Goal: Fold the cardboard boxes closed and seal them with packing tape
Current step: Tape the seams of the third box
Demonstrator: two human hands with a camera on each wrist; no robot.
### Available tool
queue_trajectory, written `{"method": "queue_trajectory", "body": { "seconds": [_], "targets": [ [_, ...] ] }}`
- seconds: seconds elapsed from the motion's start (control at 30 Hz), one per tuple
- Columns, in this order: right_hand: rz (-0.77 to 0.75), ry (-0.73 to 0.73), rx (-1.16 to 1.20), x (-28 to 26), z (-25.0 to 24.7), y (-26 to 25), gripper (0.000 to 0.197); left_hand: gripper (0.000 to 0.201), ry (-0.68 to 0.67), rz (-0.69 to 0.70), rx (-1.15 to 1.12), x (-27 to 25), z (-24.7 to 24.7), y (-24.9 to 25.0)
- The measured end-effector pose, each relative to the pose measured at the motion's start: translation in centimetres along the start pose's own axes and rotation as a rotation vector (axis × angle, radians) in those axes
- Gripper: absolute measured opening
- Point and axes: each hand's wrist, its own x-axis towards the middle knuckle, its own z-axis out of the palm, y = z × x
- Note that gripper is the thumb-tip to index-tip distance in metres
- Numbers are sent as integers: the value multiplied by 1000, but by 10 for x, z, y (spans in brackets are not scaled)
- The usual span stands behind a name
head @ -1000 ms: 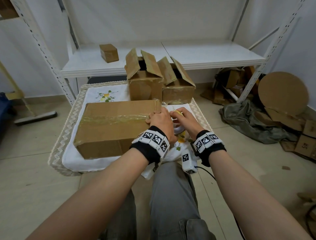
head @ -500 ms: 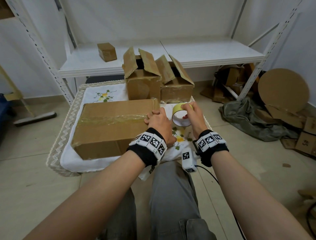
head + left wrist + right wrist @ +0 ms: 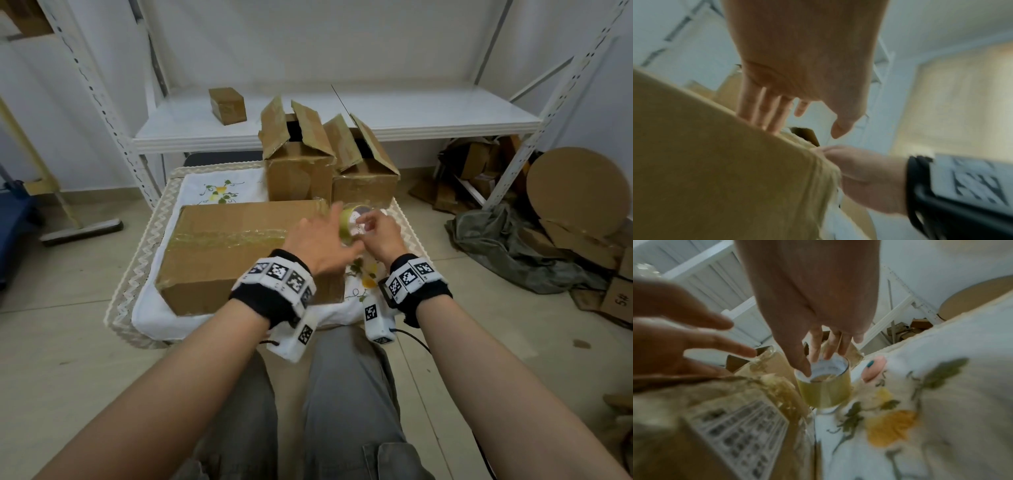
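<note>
Since half a second ago the left hand [image 3: 320,241] has lifted off the end of the large box [image 3: 239,250] and spread its fingers beside the tape roll [image 3: 352,222], holding nothing. Right hand [image 3: 376,233] has its grip on the roll: thumb inside the core, fingers [image 3: 816,345] over the far rim, as the right wrist view shows. The roll is held just off the right end of the large box, above the white embroidered cloth [image 3: 219,186]. Large box lies closed on the worktop [image 3: 144,246], a tape strip along its top seam. Behind it stand two smaller boxes, the left one [image 3: 298,171] and the right one [image 3: 366,181], touching each other, flaps up. A small closed box [image 3: 227,105] sits on the white shelf [image 3: 428,116] behind.
</note>
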Motion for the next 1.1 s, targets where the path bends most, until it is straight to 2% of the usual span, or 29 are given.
{"method": "queue_trajectory", "body": {
  "seconds": [0.1,0.17,0.2,0.3,0.37,0.4,0.47,0.57,0.67,0.8,0.9,0.97,1.1],
  "targets": [
    [-131,94,65,-8,-1,-16,23,64,80,-100,-346,2,-19,-30],
    [-109,5,132,-15,-1,-33,12,60,184,-164,-408,0,-27,-57],
    [-74,-77,140,-17,1,-40,14,61,241,-209,-394,-2,-30,-72],
    [6,-227,55,-26,6,-52,27,76,316,-448,-249,-12,-39,-126],
    [39,-225,23,-26,9,-53,31,92,256,-606,-257,-22,-40,-161],
    [54,-212,23,-25,11,-52,32,97,211,-634,-293,-27,-39,-173],
    [81,-191,48,-23,13,-52,32,95,161,-636,-343,-36,-35,-187],
    [118,-170,78,-23,16,-52,28,96,172,-677,-424,-44,-27,-198],
    [134,-180,118,-22,20,-50,30,89,139,-688,-522,-47,-23,-205],
    [225,-224,273,-25,18,-50,19,79,163,-687,-584,-50,-23,-207],
    [271,-222,397,-25,15,-50,21,76,189,-675,-594,-52,-20,-207],
    [264,-177,510,-24,15,-50,7,77,196,-667,-596,-54,-20,-207],
    [266,-179,635,-20,12,-51,22,75,214,-661,-596,-55,-19,-207]
  ]
}}
